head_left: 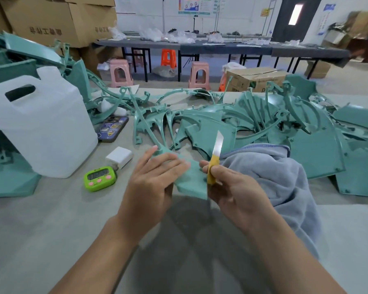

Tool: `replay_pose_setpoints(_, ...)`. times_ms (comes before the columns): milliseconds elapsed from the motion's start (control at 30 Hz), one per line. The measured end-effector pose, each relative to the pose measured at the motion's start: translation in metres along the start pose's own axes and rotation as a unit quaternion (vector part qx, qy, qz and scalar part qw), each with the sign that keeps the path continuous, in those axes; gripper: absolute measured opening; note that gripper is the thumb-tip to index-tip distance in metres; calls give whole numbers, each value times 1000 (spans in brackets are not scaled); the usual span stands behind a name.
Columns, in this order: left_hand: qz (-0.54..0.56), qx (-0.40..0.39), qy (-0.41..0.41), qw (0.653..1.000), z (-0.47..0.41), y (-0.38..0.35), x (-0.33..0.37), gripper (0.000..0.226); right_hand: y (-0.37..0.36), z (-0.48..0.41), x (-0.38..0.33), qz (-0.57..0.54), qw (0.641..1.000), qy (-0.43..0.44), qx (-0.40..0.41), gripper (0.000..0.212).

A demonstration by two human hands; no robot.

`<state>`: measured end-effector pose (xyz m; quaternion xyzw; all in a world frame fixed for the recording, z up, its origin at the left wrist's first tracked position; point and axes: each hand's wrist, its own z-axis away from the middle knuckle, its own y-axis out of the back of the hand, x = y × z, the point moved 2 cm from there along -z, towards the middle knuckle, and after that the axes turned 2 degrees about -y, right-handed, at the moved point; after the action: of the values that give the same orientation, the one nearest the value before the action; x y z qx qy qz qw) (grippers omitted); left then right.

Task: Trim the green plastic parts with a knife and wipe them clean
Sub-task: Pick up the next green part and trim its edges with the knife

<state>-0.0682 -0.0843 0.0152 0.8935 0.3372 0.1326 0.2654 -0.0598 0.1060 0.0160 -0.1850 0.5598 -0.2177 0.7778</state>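
Green plastic part (pixel 192 181) held in left hand (pixel 155 183) while right hand (pixel 232 192) pinches knife (pixel 215 155), blade upward.

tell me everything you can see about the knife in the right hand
The knife is small, with a flat, pale, metal-looking blade that has a slanted tip, set in a yellow handle. It stands nearly upright, tip up and leaning slightly right. The right hand grips the handle, with fingers and thumb curled round it and hiding part of it. The blade touches nothing visible. The handle's lower end overlaps the green part held by the left hand; whether they touch is unclear.
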Motion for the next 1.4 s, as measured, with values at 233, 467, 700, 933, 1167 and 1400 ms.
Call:
replay_pose_setpoints(233, 115, 21, 205, 972, 6, 8, -11, 85, 12, -3, -16, -156, 983, -97, -3, 25)
replay_pose_setpoints(467, 121, 57, 238, 962, 5, 0, -1, 28, 24, -6, -25, 199, 949, 144, 200, 28)
replay_pose_setpoints(700, 85, 46, 279, 955, 6, -1, -3, 36, 0, 21, -22, 408, 824, 386, 79, 30)
replay_pose_setpoints(933, 97, 40, 277, 955, 6, 1, -3, 35, 17, 3, -25, 516, 770, 325, 185, 26)
replay_pose_setpoints(1167, 107, 31, 261, 959, 5, 2, -5, 42, 8, 2, -17, 485, 796, 346, 110, 29)
replay_pose_setpoints(1400, 99, 24, 272, 957, 6, 2, -3, 37, 1, 26, -20, 446, 792, 406, 98, 27)
